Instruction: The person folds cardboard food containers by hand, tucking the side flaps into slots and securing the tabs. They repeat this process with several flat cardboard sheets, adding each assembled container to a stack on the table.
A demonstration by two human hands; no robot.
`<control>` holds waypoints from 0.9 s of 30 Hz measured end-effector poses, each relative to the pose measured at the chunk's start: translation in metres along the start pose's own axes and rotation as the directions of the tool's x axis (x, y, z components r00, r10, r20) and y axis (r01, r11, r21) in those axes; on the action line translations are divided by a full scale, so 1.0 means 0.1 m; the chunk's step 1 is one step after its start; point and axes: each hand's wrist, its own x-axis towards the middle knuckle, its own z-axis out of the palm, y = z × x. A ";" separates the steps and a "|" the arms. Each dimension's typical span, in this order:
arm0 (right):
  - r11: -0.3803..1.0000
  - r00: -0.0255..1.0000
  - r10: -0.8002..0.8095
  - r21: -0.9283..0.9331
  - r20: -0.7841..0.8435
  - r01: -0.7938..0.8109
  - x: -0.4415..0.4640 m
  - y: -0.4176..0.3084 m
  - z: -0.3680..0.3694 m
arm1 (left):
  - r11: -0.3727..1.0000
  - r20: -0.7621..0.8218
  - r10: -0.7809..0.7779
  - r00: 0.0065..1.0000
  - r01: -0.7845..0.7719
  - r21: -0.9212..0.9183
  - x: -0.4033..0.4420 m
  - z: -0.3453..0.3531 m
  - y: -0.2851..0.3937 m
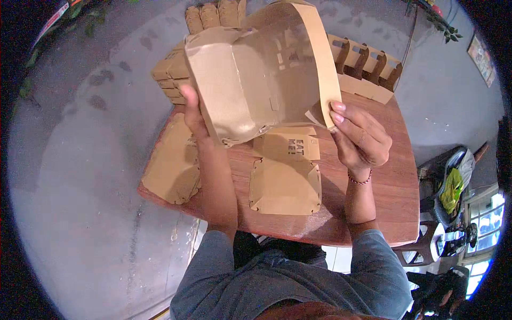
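A brown cardboard food box with a clear film window is raised above the table, tilted with its inside facing me. My left hand grips its left side, the thumb showing outside and the other fingers hidden behind the box. Between thumb and fingers, my right hand pinches the lower right end of the lid's cardboard rim. Below the box, a flat cardboard blank printed "EAT ME!" lies on the table. More flat cardboard blanks lie to the left, near my left forearm.
The brown wooden table carries folded boxes at the back left and a cardboard carrier with dividers at the back right. A grey wall stands behind and left. A stool is at the right.
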 end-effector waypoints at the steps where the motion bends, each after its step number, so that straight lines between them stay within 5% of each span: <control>1: 1.000 1.000 0.014 0.019 0.007 -0.014 -0.01 0.01 0.00 | 0.999 0.017 0.025 1.000 -0.024 -0.044 0.01 -0.04 0.00; 7: 0.997 0.999 0.036 0.069 -0.005 -0.036 -0.03 0.02 0.06 | 0.970 0.267 0.024 0.964 0.042 -0.239 0.04 -0.41 0.02; 27: 0.976 0.988 0.156 0.156 0.003 -0.154 -0.05 0.04 -0.02 | 0.965 0.294 0.242 0.925 -0.261 0.029 0.27 -0.08 -0.01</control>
